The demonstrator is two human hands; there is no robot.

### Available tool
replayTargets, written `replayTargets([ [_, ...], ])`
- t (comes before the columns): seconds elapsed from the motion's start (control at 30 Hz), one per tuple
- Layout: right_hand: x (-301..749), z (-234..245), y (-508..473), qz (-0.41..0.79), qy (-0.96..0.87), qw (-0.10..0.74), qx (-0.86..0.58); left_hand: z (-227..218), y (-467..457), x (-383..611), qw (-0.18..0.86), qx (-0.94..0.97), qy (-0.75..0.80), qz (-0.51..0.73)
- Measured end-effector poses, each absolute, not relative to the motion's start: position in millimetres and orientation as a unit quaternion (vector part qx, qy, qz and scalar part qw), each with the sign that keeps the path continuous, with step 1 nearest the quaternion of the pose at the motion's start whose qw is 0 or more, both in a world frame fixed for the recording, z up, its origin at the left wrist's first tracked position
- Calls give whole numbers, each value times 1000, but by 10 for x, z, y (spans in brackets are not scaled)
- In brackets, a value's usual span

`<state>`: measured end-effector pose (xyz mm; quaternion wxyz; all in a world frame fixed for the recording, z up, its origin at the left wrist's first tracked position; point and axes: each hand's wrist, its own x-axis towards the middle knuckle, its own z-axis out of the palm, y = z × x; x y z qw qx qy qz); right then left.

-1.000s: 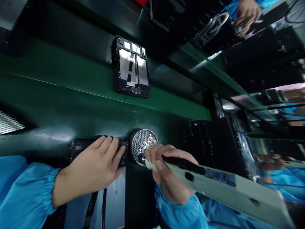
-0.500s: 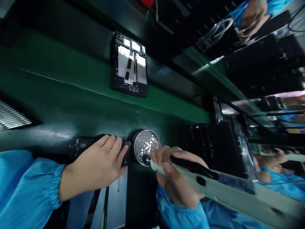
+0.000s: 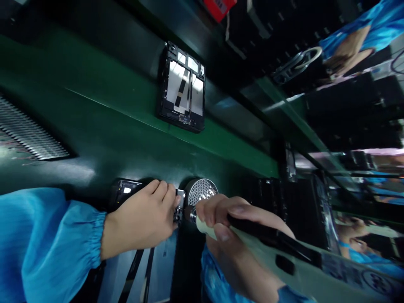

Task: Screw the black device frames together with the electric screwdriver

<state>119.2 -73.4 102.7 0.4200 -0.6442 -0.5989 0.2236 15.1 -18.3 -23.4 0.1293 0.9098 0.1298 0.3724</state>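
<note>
— Where can I pass?
— Bare belt (image 3: 94, 126) far left of my hands. Far off, one frame (image 3: 183, 90) lies on it.
— And right?
— Screw dish (image 3: 202, 191), then stacked trays (image 3: 284, 202).

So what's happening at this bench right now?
A person in blue sleeves works at a green bench. The left hand presses down on an opened tablet frame at the near edge. The right hand grips an electric screwdriver, its tip at the frame's corner beside a round perforated screw tray. A second opened tablet lies farther back. Another person's hand shows at top right.
</note>
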Motion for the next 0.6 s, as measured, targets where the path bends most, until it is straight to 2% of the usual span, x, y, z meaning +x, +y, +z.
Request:
replayTargets([
  [0.4, 1238, 982, -757, 255, -623, 379, -635, -275, -217, 171, 138, 911, 139, 362],
  [0.6, 1288, 875, -794, 219, -623, 422, -621, -148, -286, -46, 150, 921, 183, 308],
])
